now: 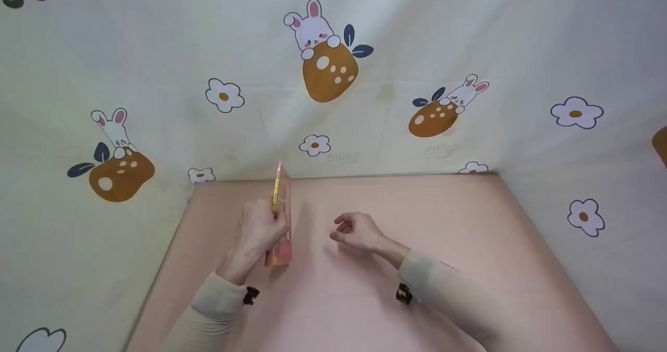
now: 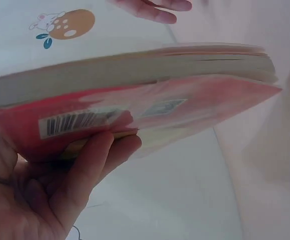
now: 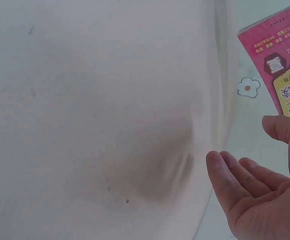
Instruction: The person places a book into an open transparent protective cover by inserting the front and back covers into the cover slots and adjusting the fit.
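Observation:
My left hand (image 1: 263,224) grips a book (image 1: 285,195) by its spine side and holds it upright above the table, edge-on to the head view. In the left wrist view the pink-red back cover of the book (image 2: 185,107) shows a barcode, with the fingers (image 2: 87,165) lying against it and the page edges facing up. The front cover, pink and yellow with printed characters, appears in the right wrist view. Apart from the book, to its right, my right hand (image 1: 359,232) hovers with loosely bent fingers and nothing in them.
A pale pink table surface (image 1: 417,211) lies below both hands. Around it hangs a light cloth (image 1: 385,81) printed with rabbits, orange fruits and flowers, meeting the table at its back and sides. Small dark devices (image 1: 250,295) sit at both wrists.

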Demonstrator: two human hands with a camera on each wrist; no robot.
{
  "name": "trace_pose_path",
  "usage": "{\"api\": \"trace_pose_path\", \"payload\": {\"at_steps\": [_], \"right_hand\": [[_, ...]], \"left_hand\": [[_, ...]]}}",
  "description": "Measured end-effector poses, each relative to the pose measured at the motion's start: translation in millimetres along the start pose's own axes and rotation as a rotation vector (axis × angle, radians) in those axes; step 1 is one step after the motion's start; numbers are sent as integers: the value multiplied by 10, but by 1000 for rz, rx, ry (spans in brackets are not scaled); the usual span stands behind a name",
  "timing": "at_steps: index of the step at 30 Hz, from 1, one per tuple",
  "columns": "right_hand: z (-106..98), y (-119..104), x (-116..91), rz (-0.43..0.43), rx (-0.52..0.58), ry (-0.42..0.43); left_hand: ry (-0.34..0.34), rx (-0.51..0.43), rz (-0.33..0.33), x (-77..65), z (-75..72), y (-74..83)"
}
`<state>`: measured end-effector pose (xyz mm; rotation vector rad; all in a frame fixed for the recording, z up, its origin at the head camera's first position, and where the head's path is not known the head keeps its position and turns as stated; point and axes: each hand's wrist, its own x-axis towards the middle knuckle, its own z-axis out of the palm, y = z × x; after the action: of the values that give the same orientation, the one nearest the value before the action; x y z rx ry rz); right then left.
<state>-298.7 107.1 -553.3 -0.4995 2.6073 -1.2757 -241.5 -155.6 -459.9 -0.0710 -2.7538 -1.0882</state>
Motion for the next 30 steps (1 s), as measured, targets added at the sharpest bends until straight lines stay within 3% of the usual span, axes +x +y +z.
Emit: {"api": "trace_pose_path", "payload": {"at_steps": [14, 23, 30], "right_hand": [[72, -112, 61, 24, 96, -36], [128, -152, 79, 160, 315, -116], [76, -175, 108, 216, 472, -163]], "left_hand": [[-41, -166, -53, -12, 97, 91], [-69, -303, -87, -36, 190, 145], [-74, -395, -62, -16, 263, 151]]}}
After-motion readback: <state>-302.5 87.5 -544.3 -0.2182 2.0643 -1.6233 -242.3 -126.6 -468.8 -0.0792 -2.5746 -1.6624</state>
